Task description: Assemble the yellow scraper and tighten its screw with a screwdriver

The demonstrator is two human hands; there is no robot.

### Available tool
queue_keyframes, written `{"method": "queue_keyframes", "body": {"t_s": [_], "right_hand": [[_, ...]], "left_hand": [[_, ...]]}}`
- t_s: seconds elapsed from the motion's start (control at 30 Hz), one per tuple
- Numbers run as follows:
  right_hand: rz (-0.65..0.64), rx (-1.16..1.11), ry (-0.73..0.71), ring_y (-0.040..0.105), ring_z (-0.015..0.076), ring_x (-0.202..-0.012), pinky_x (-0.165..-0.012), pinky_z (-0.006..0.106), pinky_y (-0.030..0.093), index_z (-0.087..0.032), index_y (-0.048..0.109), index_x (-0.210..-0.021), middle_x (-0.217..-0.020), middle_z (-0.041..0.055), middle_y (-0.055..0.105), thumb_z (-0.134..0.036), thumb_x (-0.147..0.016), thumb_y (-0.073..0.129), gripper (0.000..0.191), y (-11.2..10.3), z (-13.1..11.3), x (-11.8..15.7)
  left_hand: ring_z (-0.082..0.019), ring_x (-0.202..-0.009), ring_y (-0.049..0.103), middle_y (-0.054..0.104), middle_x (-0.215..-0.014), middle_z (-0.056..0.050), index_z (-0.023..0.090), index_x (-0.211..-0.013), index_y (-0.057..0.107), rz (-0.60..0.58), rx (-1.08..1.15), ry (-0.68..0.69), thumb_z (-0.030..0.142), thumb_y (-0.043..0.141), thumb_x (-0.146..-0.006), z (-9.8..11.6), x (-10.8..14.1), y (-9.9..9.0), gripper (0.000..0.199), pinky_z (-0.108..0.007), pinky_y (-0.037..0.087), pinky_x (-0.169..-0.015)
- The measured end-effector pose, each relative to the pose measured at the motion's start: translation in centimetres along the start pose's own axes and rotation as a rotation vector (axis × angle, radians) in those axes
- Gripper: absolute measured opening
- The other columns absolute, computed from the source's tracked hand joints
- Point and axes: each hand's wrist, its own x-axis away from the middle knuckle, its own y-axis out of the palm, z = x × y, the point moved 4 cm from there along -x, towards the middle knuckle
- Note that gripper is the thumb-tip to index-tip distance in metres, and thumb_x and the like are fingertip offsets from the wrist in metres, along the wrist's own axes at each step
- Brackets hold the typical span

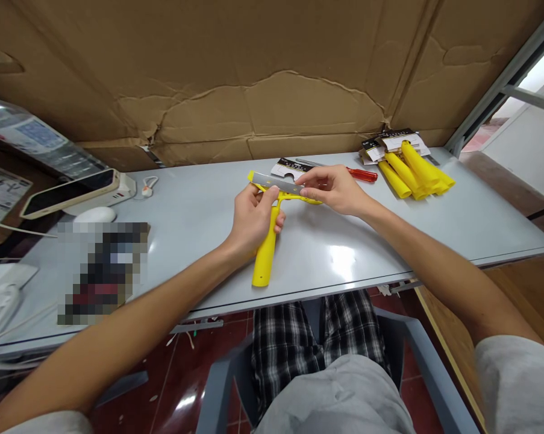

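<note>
Smack over the middle of a pale grey desk (389,241), a yellow plastic scraper (265,253) is held up in both hands, its long handle pointing back toward the person, and everything else is easiest to place off that scraper. The left hand (253,220) is clamped around the neck where the handle meets the head, while the right hand (332,190) pinches the right end of the steel blade (276,182) between thumb and fingers, so the hands are apart with the blade running between them. Can't tell if the handle's bottom end is touching the desk. Just behind the scraper sit a black and white packaging card (290,167) and a red-handled screwdriver (361,175), and further right there's a bunch of yellow handles (411,172) lying on more cards. Well left of it are a white mouse (94,215), a phone (68,193) propped on a white power brick (127,188), and a pixelated, unreadable item (102,271). Behind it all, a big cardboard sheet (253,102) covers the wall.
</note>
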Motion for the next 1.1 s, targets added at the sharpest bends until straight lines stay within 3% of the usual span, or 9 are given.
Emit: {"method": "queue_keyframes", "body": {"t_s": [0.4,0.7,0.93,1.1], "right_hand": [[0.016,0.019,0.002,0.059,0.0143,-0.076,-0.069,0.030,0.046,-0.017,0.085,-0.110,-0.082,0.0025,0.072,-0.044,-0.092,0.085,0.032,0.4,-0.1,0.2],[0.013,0.065,0.008,0.054,0.0122,-0.070,-0.065,0.028,0.039,-0.015,0.085,-0.112,-0.077,-0.0003,0.067,-0.045,-0.093,0.083,0.035,0.9,0.7,0.1],[0.057,0.068,0.020,0.066,0.0141,-0.079,-0.072,0.027,0.052,-0.016,0.081,-0.109,-0.087,0.0030,0.076,-0.035,-0.092,0.083,0.025,1.4,-0.4,0.5],[-0.027,-0.102,0.151,0.072,0.0147,-0.070,-0.062,0.026,0.058,-0.017,0.072,-0.114,-0.081,0.0017,0.077,-0.033,-0.096,0.081,0.026,2.2,-0.4,0.8]], "left_hand": [[-0.006,-0.043,0.055,0.076,-0.094,-0.004,0.020,-0.097,0.060,0.004,-0.027,-0.053,0.028,0.062,-0.108,-0.2,-0.1,-0.2,0.013,-0.020,0.043,-0.038],[-0.007,-0.040,0.056,0.074,-0.083,-0.002,0.020,-0.096,0.060,-0.026,-0.048,-0.082,0.028,0.065,-0.108,-0.6,0.0,0.0,0.016,-0.020,0.042,-0.036],[-0.008,-0.039,0.055,0.072,-0.077,-0.002,0.019,-0.097,0.061,-0.017,-0.026,-0.120,0.028,0.066,-0.106,-0.6,0.0,-0.1,0.014,-0.020,0.042,-0.035],[-0.010,-0.038,0.055,0.069,-0.070,0.001,0.020,-0.099,0.061,-0.022,-0.014,-0.147,0.028,0.066,-0.103,-0.7,-0.2,-0.2,0.010,-0.020,0.041,-0.033]]}}
